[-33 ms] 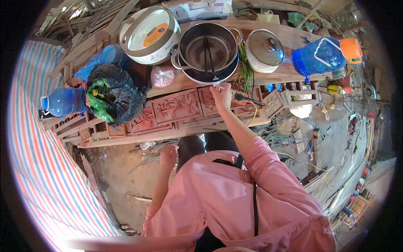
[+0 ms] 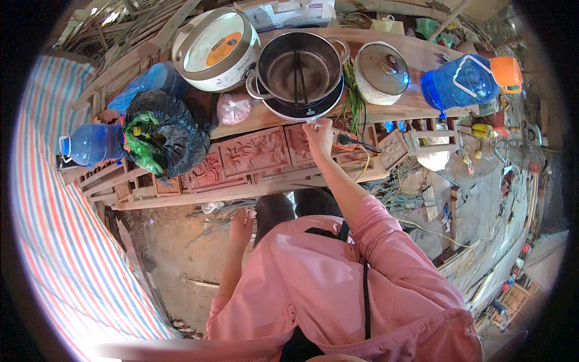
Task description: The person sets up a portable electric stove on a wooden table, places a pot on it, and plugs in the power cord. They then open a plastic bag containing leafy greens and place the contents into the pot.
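Observation:
My right hand [image 2: 319, 134] reaches forward to the near rim of a round black-topped hot plate [image 2: 309, 113]. Its fingertips are closed on a small white piece [image 2: 311, 121] at that rim, partly hidden by the fingers. On the hot plate sits a dark two-handled pot [image 2: 280, 78], a pair of black chopsticks [image 2: 297, 75] lying inside it. Low beside my left knee is my left hand [image 2: 241, 225], its fingers curled; whether they hold anything small is hidden. Close to the pot's right lie green stalks [image 2: 354, 102], and a clear bag of pinkish food [image 2: 234, 110] rests to its left.
A white rice cooker [image 2: 244, 63] and a lidded pot [image 2: 380, 75] flank the dark pot on the wooden bench. Blue water jugs [image 2: 467, 81] stand at both ends. A black plastic bag [image 2: 181, 136] sits at left. A cable with a black plug [image 2: 362, 143] hangs beside my right wrist.

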Demonstrator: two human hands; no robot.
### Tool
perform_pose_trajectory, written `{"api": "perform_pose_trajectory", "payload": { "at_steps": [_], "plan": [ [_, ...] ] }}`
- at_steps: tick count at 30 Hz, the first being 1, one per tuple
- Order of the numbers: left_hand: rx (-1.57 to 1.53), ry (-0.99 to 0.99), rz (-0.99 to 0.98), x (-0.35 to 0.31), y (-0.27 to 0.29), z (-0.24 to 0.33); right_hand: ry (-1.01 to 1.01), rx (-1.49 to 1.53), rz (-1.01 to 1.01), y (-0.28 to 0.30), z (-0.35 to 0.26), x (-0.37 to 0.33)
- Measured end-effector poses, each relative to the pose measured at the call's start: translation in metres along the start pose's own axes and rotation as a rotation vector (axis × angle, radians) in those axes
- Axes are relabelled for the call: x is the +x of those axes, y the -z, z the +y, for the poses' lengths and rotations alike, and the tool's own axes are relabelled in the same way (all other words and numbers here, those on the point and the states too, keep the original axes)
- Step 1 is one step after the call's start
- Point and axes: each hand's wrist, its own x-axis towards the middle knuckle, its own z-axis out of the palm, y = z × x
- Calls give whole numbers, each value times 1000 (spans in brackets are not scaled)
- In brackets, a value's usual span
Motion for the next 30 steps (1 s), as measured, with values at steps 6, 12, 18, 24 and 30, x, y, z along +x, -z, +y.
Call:
{"api": "perform_pose_trajectory", "payload": {
  "at_steps": [6, 12, 18, 24, 30],
  "plan": [
    [-80, 50, 62, -16, -18, 4, -88, 38, -116, -5, 13, 24],
    [-73, 112, 86, -11, -24, 28, -107, 7, -165, -1, 15, 25],
    [-52, 40, 94, 13, -22, 43, -80, 20, -170, 1, 21, 25],
    [-150, -92, 169, 75, 3, 60, -43, -32, -197, 24, 26, 2],
    [-70, -206, 289, 198, 39, 68, 74, -58, -435, 57, 35, -36]
  ]
}}
